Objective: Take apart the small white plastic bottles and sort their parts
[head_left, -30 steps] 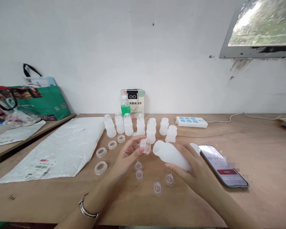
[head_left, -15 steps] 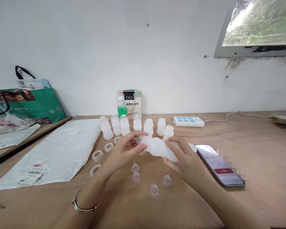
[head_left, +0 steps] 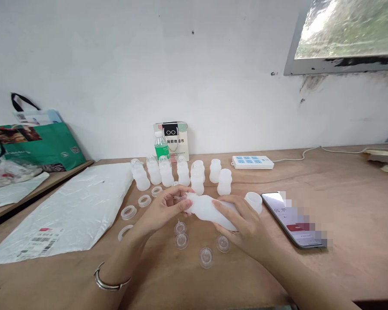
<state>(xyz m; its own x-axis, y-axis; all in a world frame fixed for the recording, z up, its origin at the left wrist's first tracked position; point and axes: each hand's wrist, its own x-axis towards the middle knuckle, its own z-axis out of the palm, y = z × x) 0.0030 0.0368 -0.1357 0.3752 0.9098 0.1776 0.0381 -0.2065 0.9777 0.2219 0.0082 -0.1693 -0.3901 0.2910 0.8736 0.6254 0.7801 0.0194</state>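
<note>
My right hand (head_left: 242, 224) is wrapped round a white translucent bottle (head_left: 207, 209) that lies on its side just above the table. My left hand (head_left: 163, 206) pinches a clear ring with a teat (head_left: 183, 199) against the bottle's neck. Several loose clear teats (head_left: 181, 241) lie on the wood under my hands. Three clear rings (head_left: 128, 212) lie to the left. A row of white bottles (head_left: 166, 172) stands behind, some with teat tops. One more open bottle (head_left: 254, 201) stands by my right hand.
A phone (head_left: 294, 219) lies screen up at the right. A white plastic mailer (head_left: 67, 206) covers the left of the table (head_left: 342, 206). A power strip (head_left: 252, 162), a green-labelled drink bottle (head_left: 160, 146) and a printed box (head_left: 173, 137) stand by the wall. A green bag (head_left: 35, 144) sits far left.
My left hand brought the clear ring from beside the bottle's mouth onto its neck, and both hands came together. The view shifted a little to the right.
</note>
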